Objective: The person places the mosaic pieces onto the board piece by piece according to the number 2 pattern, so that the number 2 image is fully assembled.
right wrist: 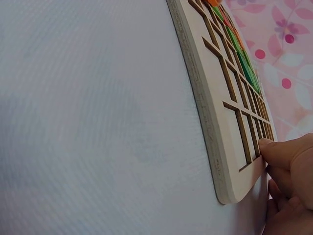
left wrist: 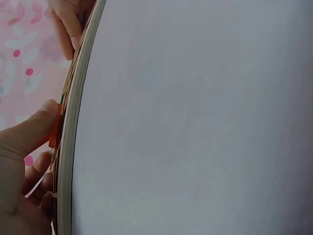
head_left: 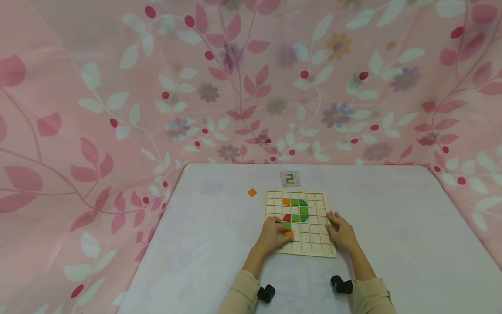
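A pale wooden grid board (head_left: 313, 254) lies on the table, with several coloured tiles set in its cells. Green tiles (head_left: 296, 218), a red tile (head_left: 287, 217) with a rounded corner and an orange tile (head_left: 286, 202) form a curved figure. Over the board's lower left, my left hand (head_left: 269, 235) pinches another orange tile (head_left: 288, 234) between thumb and finger; the left wrist view shows its orange edge (left wrist: 55, 125) beside the thumb. Parts of the cells there are hidden by the hand. My right hand (head_left: 343, 232) grips the board's right edge, thumb (right wrist: 279, 152) on the rim.
A loose orange tile (head_left: 252, 192) lies left of the board. Behind the board is a small pattern card (head_left: 290, 179) showing a figure 2. The white-covered table (head_left: 208, 244) ends against a pink floral cloth (head_left: 251, 96). Black devices (head_left: 266, 293) sit at both wrists.
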### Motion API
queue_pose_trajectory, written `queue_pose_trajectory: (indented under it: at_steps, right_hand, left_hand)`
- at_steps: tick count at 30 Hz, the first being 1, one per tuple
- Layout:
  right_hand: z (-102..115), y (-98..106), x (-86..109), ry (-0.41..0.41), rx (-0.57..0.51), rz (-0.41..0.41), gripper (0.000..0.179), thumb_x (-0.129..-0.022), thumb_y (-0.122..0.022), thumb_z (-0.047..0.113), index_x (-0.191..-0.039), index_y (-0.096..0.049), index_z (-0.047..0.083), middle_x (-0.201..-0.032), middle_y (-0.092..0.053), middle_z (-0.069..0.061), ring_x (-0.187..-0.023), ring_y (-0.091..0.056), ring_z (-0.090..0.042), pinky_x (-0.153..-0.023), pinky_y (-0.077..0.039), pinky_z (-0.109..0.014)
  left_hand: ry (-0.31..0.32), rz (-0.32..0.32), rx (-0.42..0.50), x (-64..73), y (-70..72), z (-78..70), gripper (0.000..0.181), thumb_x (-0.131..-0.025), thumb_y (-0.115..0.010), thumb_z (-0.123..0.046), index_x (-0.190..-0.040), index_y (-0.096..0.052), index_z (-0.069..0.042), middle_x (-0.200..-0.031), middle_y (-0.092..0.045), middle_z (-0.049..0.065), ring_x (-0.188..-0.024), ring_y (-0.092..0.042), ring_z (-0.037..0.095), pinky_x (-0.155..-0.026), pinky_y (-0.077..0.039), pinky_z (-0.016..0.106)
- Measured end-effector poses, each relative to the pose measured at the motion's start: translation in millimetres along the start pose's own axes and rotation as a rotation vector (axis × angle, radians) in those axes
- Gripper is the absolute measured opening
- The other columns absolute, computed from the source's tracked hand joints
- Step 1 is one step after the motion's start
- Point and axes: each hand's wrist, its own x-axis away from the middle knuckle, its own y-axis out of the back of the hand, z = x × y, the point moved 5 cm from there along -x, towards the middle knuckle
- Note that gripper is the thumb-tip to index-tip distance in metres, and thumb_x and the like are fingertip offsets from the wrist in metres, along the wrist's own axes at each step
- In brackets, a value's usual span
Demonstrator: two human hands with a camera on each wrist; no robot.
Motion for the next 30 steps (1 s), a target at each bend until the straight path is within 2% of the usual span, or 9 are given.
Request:
queue_pose_trajectory:
  at_steps: [4, 8, 13, 17, 20, 24, 30]
  right_hand:
    - [-0.2, 1.4, 0.0, 0.009, -0.002, -0.004, 0.046, -0.089, -0.056, 0.003, -0.132, -0.045, -0.010, -0.140, -0.036, -0.028, -0.133, -0.026, -0.047, -0.107, -0.021, -0.057]
    - [-1.5, 1.2, -0.2, 0.012, 0.004, 0.002, 0.045, -0.090, -0.055, 0.003, -0.132, -0.045, -0.010, -0.140, -0.036, -0.028, -0.133, -0.026, -0.047, -0.107, -0.021, -0.057]
    - [-2.8, 0.8, -1.0, 0.016, 0.004, 0.001, 0.045, -0.090, -0.055, 0.003, -0.132, -0.045, -0.011, -0.139, -0.037, -0.028, -0.133, -0.026, -0.047, -0.107, -0.021, -0.056]
    - [-3.2, 1.2, -1.7, 0.013, -0.002, 0.003, 0.046, -0.090, -0.055, 0.003, -0.132, -0.044, -0.011, -0.140, -0.037, -0.028, -0.133, -0.025, -0.046, -0.107, -0.021, -0.057]
    - [-1.9, 0.1, -1.0, 0.001, -0.018, 0.015, 0.046, -0.090, -0.055, 0.003, -0.133, -0.044, -0.011, -0.140, -0.036, -0.027, -0.134, -0.024, -0.047, -0.108, -0.020, -0.056]
    - [0.7, -1.8, 0.7, 0.001, -0.025, 0.014, 0.047, -0.089, -0.055, 0.002, -0.132, -0.044, -0.011, -0.139, -0.036, -0.027, -0.134, -0.024, -0.047, -0.108, -0.020, -0.056]
    - [0.7, -1.6, 0.1, -0.001, -0.009, 0.002, 0.047, -0.089, -0.055, 0.003, -0.132, -0.044, -0.011, -0.140, -0.036, -0.028, -0.133, -0.025, -0.047, -0.107, -0.020, -0.056]
  left_hand:
    - [-0.041, -0.033, -0.012, -1.5, -2.4, -0.8, 0.029, -0.070, -0.082, -0.032, -0.089, -0.077, -0.011, -0.090, -0.058, -0.002, -0.084, -0.045, 0.010, -0.075, -0.037, 0.021]
    - [-0.085, -0.061, -0.097, -3.9, -5.1, -7.3, 0.027, -0.069, -0.081, -0.038, -0.086, -0.078, -0.017, -0.088, -0.058, -0.005, -0.084, -0.046, 0.009, -0.076, -0.035, 0.024]
    - [-0.069, -0.090, -0.148, -6.1, -5.8, -13.8, 0.027, -0.068, -0.081, -0.042, -0.086, -0.078, -0.021, -0.089, -0.058, -0.006, -0.084, -0.046, 0.009, -0.074, -0.031, 0.026]
    - [-0.035, -0.107, -0.124, -6.2, -7.0, -16.8, 0.028, -0.068, -0.080, -0.042, -0.086, -0.078, -0.021, -0.091, -0.059, -0.004, -0.086, -0.045, 0.009, -0.075, -0.029, 0.028]
    - [-0.012, -0.088, -0.102, -4.0, -8.0, -14.4, 0.029, -0.069, -0.080, -0.041, -0.089, -0.077, -0.020, -0.093, -0.059, -0.003, -0.087, -0.045, 0.010, -0.077, -0.029, 0.029]
    - [-0.016, -0.050, -0.067, -2.0, -8.0, -6.1, 0.030, -0.068, -0.082, -0.037, -0.090, -0.077, -0.017, -0.094, -0.060, -0.002, -0.087, -0.046, 0.012, -0.077, -0.032, 0.028]
    - [-0.018, 0.007, -0.025, -4.0, -4.9, -2.2, 0.021, -0.069, -0.083, -0.032, -0.084, -0.077, -0.018, -0.090, -0.057, -0.003, -0.083, -0.043, 0.008, -0.076, -0.032, 0.024]
